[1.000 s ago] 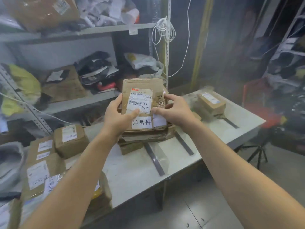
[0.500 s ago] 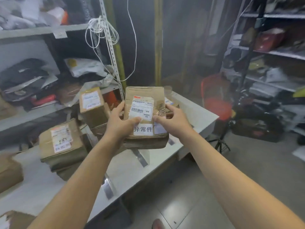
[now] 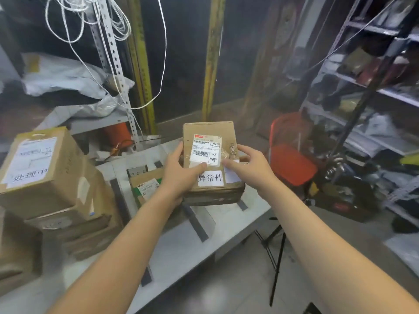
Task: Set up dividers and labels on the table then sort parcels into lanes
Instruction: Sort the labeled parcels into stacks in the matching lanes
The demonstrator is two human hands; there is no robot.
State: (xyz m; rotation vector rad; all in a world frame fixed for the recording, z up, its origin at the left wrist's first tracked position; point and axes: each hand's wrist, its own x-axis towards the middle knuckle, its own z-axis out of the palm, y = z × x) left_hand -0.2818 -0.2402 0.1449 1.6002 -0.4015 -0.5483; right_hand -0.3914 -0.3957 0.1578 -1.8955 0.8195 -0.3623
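Note:
A flat brown cardboard parcel (image 3: 210,132) with a white barcode label and a white tag of Chinese characters is held above the right end of the white table (image 3: 181,250). My left hand (image 3: 181,175) grips its left edge with the thumb on the label. My right hand (image 3: 249,166) grips its right edge. Dark divider strips (image 3: 195,223) lie across the tabletop and mark lanes. A small parcel (image 3: 146,184) with a green-marked label lies in the lane left of the held one.
A stack of larger boxes (image 3: 45,173) stands on the table's left side. A metal rack with bags and hanging white cord (image 3: 108,53) is behind. A red chair (image 3: 292,159), a black tripod (image 3: 276,257) and another shelf (image 3: 374,87) stand to the right.
My view has swung right along the table while both hands carried the parcel that way. It now hangs over the table's right end, and the box stack has slid to the left of view.

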